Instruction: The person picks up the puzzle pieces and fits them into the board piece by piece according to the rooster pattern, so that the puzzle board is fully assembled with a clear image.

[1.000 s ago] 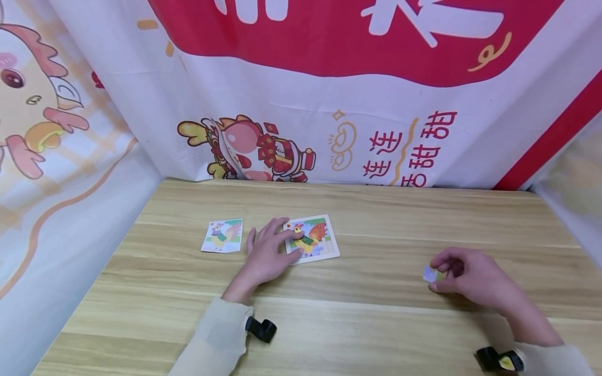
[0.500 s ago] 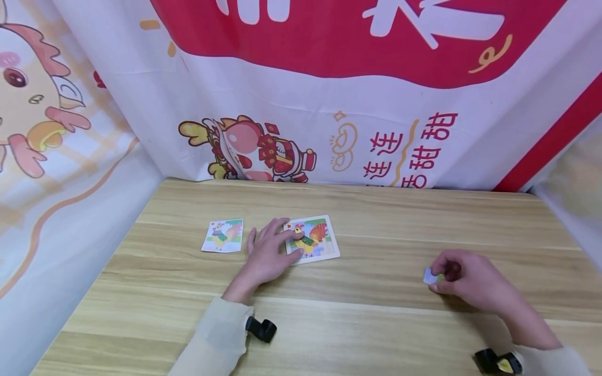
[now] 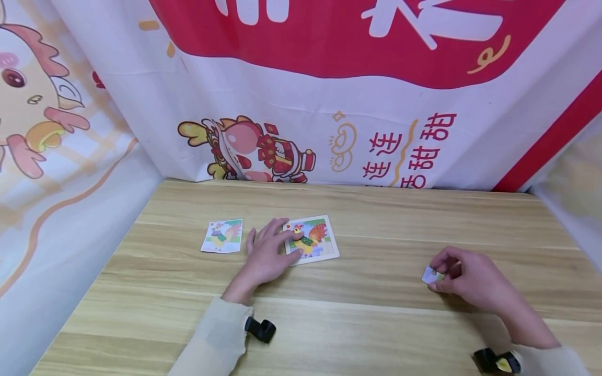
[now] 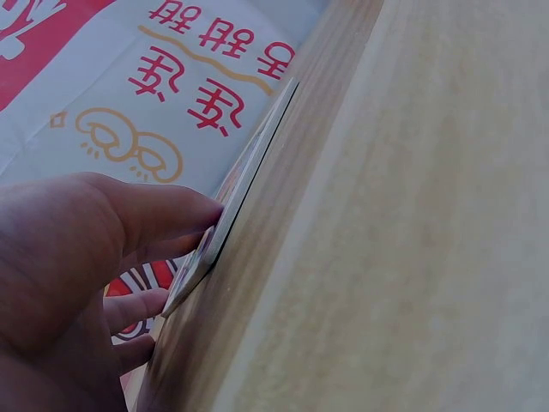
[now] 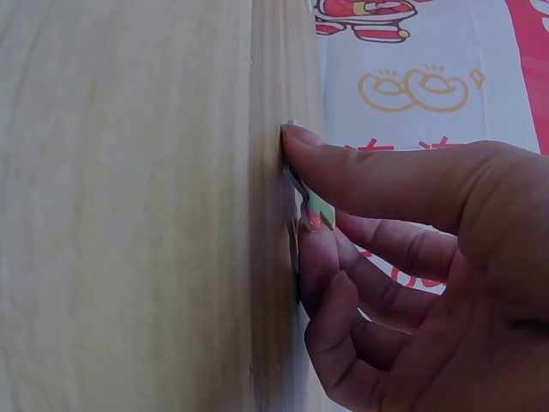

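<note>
A framed rooster puzzle (image 3: 315, 235) lies flat at the middle of the table. My left hand (image 3: 267, 257) rests on its left part, fingers spread and thumb near the front edge, hiding that side. The left wrist view shows the thumb touching the thin puzzle (image 4: 238, 202) from the side. Well to the right, my right hand (image 3: 472, 277) pinches a small puzzle piece (image 3: 429, 275), pale blue with some green, between thumb and fingers. In the right wrist view the piece (image 5: 322, 209) shows green and orange, partly covered by the fingers; it is just above or touching the table.
A paper picture card (image 3: 222, 235) with a paler rooster lies left of the left hand. The wooden table (image 3: 357, 334) meets a printed cloth (image 3: 324, 130) at the back. Another printed cloth (image 3: 61, 219) hangs along the left side.
My right fingers shift on the puzzle piece, which turns slightly in the pinch. The left hand, the framed puzzle and the card stay where they were.
</note>
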A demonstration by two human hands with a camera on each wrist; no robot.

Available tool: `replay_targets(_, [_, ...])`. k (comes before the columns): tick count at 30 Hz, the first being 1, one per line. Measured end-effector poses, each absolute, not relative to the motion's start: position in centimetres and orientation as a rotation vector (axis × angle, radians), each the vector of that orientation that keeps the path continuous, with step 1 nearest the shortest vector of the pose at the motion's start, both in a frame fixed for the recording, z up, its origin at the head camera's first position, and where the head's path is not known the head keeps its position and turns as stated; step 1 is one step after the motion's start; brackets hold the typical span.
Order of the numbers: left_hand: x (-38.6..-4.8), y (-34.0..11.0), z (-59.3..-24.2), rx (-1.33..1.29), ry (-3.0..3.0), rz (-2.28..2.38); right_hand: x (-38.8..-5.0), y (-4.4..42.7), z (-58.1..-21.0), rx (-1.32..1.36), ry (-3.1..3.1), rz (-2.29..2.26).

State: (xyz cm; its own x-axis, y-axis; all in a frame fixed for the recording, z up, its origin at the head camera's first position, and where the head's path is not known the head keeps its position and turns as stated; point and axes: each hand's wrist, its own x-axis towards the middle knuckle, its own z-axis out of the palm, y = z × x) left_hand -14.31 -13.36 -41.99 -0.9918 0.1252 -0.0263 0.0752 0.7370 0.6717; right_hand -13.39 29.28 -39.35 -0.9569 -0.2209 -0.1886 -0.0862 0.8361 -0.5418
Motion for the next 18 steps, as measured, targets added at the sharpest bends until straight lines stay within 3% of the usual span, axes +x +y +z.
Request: replay_targets(18, [-14.24,-13.38,-41.91,0.172,2.868,1.107,-13.24,28.84,-39.64,-0.357,2.831,-0.814])
